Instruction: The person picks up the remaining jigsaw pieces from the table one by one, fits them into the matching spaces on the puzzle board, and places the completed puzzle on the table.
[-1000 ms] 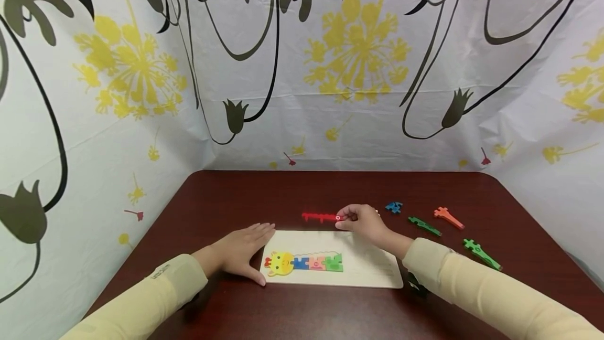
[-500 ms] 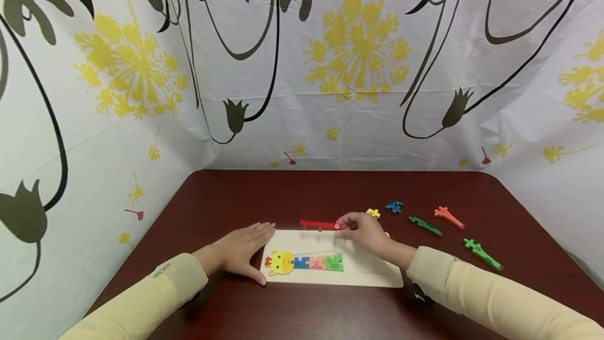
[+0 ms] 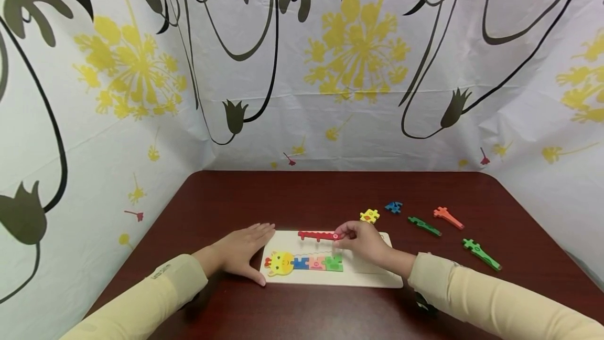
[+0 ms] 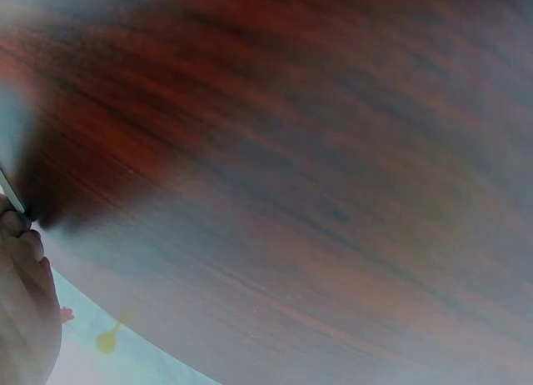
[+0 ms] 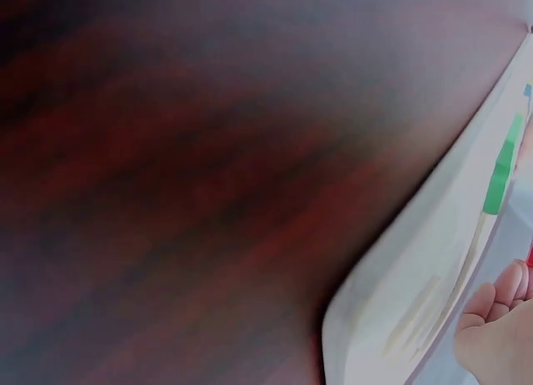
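Observation:
A pale puzzle board (image 3: 368, 278) lies on the dark table, with a yellow giraffe head (image 3: 281, 264) and blue, pink and green pieces (image 3: 334, 263) set in a row in it. My right hand (image 3: 367, 242) pinches the right end of a long red puzzle piece (image 3: 317, 236), holding it over the upper part of the board, above that row. In the right wrist view, the curled fingers of the right hand (image 5: 500, 322) show beside the board (image 5: 400, 310). My left hand (image 3: 240, 251) lies with fingers straight at the board's left edge, thumb near its lower corner.
Beyond the right hand lie a yellow piece (image 3: 370, 216) and a small blue piece (image 3: 394, 207). Farther right are a dark green piece (image 3: 424, 225), an orange piece (image 3: 449, 217) and a bright green piece (image 3: 482, 254). A patterned cloth (image 3: 302, 67) hangs behind the table.
My right hand has brought the red piece toward me, from beyond the board's far edge to over the board. The yellow piece has come into sight behind it. The left hand has stayed put.

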